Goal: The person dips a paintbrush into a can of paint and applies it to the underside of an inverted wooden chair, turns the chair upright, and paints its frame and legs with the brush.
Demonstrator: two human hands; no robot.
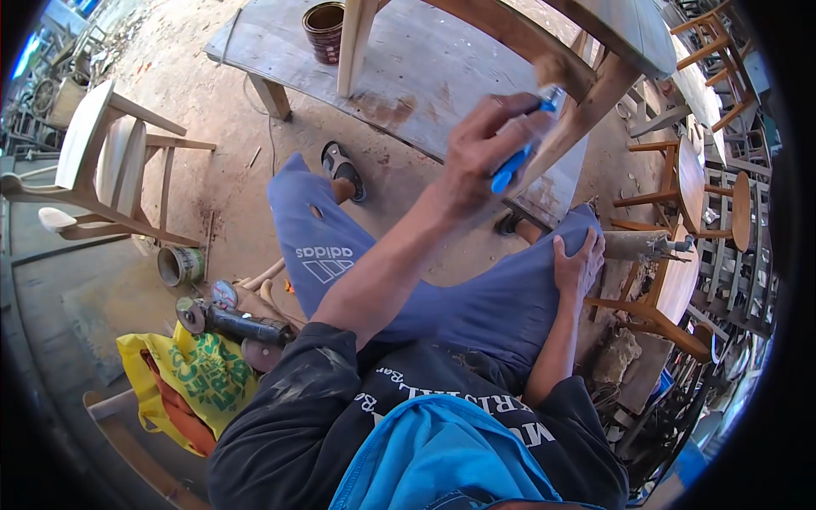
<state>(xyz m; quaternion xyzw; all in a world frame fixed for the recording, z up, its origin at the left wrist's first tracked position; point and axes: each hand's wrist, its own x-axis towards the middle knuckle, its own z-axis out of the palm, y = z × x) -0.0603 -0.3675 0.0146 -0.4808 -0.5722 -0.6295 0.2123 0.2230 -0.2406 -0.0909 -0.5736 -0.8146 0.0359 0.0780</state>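
My left hand (493, 144) is closed around the blue handle of a paintbrush (512, 166). The brush's metal ferrule and bristles point up and away, at the wooden frame of a chair (595, 93); motion blurs the bristles, so I cannot tell if they touch it. That chair stands on a low grey table (433, 68). Its top runs out of the picture. On my right knee rests my right hand (580, 262), fingers stretched out and holding nothing. A brown open can (325, 34) is on the table, left of a chair leg.
Left are a wooden chair (119, 170), a tin can (180, 266), an angle grinder (238, 323) and a yellow bag (191, 374). Several wooden chairs (671, 191) stand at the right, near a pipe-like post (633, 245). A cable (270, 127) trails over the floor.
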